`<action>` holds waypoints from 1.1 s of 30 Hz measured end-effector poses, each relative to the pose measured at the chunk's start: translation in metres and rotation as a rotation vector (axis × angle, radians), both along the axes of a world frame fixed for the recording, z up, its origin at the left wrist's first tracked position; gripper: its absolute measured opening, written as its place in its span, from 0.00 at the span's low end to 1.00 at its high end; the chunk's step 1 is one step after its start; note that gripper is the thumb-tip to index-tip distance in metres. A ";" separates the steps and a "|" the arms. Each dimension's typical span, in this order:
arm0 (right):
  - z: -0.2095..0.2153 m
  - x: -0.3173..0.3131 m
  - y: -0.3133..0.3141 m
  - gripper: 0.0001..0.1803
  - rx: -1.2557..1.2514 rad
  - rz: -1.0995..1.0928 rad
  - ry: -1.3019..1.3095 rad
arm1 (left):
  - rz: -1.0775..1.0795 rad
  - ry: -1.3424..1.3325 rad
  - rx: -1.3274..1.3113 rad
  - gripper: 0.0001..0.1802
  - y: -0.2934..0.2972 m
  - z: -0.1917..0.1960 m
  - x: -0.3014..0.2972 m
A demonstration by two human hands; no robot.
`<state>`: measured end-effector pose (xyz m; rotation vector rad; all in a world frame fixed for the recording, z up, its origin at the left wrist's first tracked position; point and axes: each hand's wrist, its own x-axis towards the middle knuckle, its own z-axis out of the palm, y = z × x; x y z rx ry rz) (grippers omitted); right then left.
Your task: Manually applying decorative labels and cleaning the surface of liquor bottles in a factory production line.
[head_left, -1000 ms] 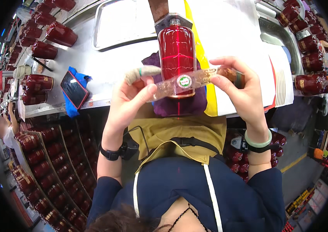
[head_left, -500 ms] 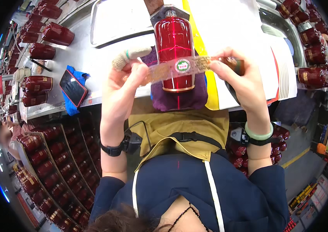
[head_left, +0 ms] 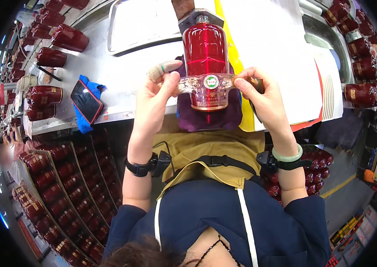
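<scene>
A dark red glass bottle lies on its side on a purple cloth, its neck pointing away from me. Across its lower part stretches a clear label strip with gold patterning and a round green-and-white emblem. My left hand pinches the strip's left end; knitted fabric covers one finger. At the right end, my right hand pinches the strip between thumb and fingers. A dark, thin-edged object, partly hidden, sits in the right palm. Whether the strip touches the glass I cannot tell.
A phone rests on a blue cloth to the left. Behind it stand several red bottles. A white tray lies at the back left, white sheets at the right. Racks of red bottles fill the lower left.
Both hands have drawn closer together. The strip has gone from slanted to nearly level and sits lower against the bottle, its emblem now near the bottle's middle line.
</scene>
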<state>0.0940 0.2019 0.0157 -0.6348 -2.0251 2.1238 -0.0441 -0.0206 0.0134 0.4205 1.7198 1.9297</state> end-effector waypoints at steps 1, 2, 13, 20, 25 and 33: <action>-0.002 -0.001 0.000 0.08 0.019 0.005 0.010 | 0.016 -0.044 0.029 0.17 0.002 -0.006 -0.001; -0.004 -0.002 -0.001 0.08 0.019 0.009 0.011 | 0.032 -0.089 0.059 0.17 0.003 -0.011 -0.001; -0.009 -0.009 -0.001 0.13 -0.153 0.023 -0.079 | 0.043 -0.225 0.163 0.19 0.004 -0.009 0.010; -0.011 -0.012 -0.002 0.11 -0.145 0.020 -0.084 | 0.039 -0.252 0.139 0.23 0.003 -0.008 0.008; -0.008 -0.012 -0.003 0.11 -0.127 0.021 -0.072 | 0.045 -0.276 0.143 0.24 0.004 -0.007 0.008; -0.009 -0.012 -0.003 0.10 -0.143 0.016 -0.070 | 0.027 -0.291 0.127 0.24 0.003 -0.006 0.006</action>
